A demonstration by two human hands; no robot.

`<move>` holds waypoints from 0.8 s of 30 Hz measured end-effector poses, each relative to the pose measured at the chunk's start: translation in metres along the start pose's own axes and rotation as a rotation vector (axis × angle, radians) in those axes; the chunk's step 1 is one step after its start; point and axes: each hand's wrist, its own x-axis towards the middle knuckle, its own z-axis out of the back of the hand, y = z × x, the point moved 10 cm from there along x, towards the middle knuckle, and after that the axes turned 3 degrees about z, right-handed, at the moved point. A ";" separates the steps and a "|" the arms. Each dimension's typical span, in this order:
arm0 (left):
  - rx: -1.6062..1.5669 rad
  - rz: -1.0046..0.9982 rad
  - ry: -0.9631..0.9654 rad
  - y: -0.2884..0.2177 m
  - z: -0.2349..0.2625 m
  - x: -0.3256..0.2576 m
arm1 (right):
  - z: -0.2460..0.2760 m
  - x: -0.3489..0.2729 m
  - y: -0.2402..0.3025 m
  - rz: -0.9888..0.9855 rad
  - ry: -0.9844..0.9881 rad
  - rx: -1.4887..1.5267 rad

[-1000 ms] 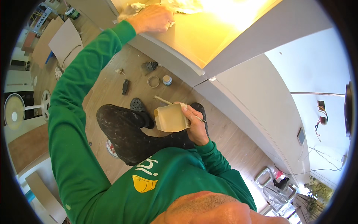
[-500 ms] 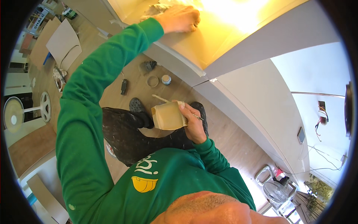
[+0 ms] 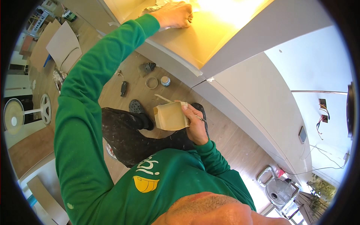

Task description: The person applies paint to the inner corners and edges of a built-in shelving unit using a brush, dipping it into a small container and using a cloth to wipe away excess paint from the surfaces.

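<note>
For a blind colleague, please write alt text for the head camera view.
Seen from above, a person in a green sweater presses the left hand with a rag on a yellow surface, while the right hand holds a tan container at waist height. Below, a tape roll and a small jar lie on the wooden floor.

Room under renovation, prob. a home interior. Evidence: bare wires hanging from an open wall socket hole (image 3: 323, 108); cardboard sheets (image 3: 62, 45) laid over wood-look floor (image 3: 228, 138); tape roll (image 3: 151, 82), small tin (image 3: 165, 81) & other bits scattered on floor; paint-spattered trousers (image 3: 131, 131); pedestal fan (image 3: 279, 191) at lower right; white, plain walls (image 3: 311, 63).
</note>
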 end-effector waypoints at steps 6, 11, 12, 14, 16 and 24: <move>-0.081 -0.247 -0.262 -0.012 -0.007 -0.039 | 0.005 -0.005 -0.004 -0.028 -0.005 -0.013; -0.008 -0.380 -0.050 -0.061 -0.023 -0.039 | 0.003 -0.001 -0.007 -0.025 0.010 -0.042; 0.013 -0.360 -0.065 -0.055 -0.021 -0.037 | 0.001 -0.001 -0.005 -0.018 0.018 -0.043; 0.053 -0.320 -0.094 -0.048 -0.021 -0.036 | -0.002 -0.002 -0.002 -0.014 0.021 -0.036; 0.094 -0.456 -0.162 -0.067 -0.023 -0.046 | 0.000 -0.002 -0.001 -0.006 0.008 -0.035; 0.218 -0.440 -0.169 -0.071 -0.025 -0.054 | 0.005 -0.006 0.002 0.014 0.001 -0.036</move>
